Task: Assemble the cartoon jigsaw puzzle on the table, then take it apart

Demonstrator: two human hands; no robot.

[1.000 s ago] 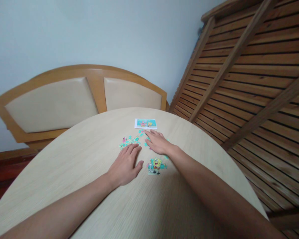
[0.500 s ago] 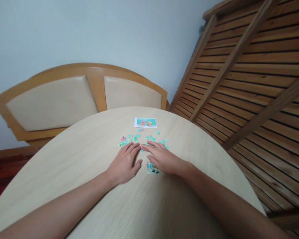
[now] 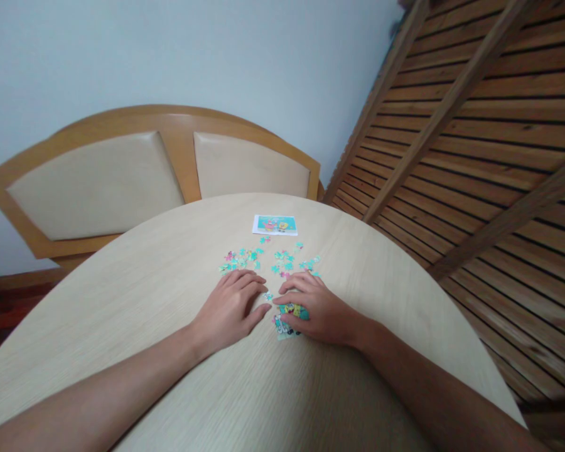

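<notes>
My left hand (image 3: pixel 235 304) rests on the table with fingers bent and thumb apart, holding nothing that I can see. A loose puzzle piece (image 3: pixel 268 296) lies beside its fingertips, between the two hands. My right hand (image 3: pixel 321 307) is spread over the right side of a partly joined jigsaw puzzle (image 3: pixel 287 333), its thumb across the picture and its fingers apart. Teal, yellow and white show on the joined part; some of it is hidden under that hand. Beyond my fingers lie loose puzzle pieces, one group on the left (image 3: pixel 242 257) and one on the right (image 3: pixel 282 260).
A picture card (image 3: pixel 277 225) with a pink and a yellow cartoon figure lies at the far side of the round wooden table (image 3: pixel 169 276). Behind it stands a padded wooden headboard (image 3: pixel 188 157). A slatted wooden panel (image 3: pixel 452 138) leans on the right.
My right hand has drawn back toward me, its fingers bending more, and more of the joined puzzle shows. The loose piece between the hands is now in clearer sight. My view has shifted slightly.
</notes>
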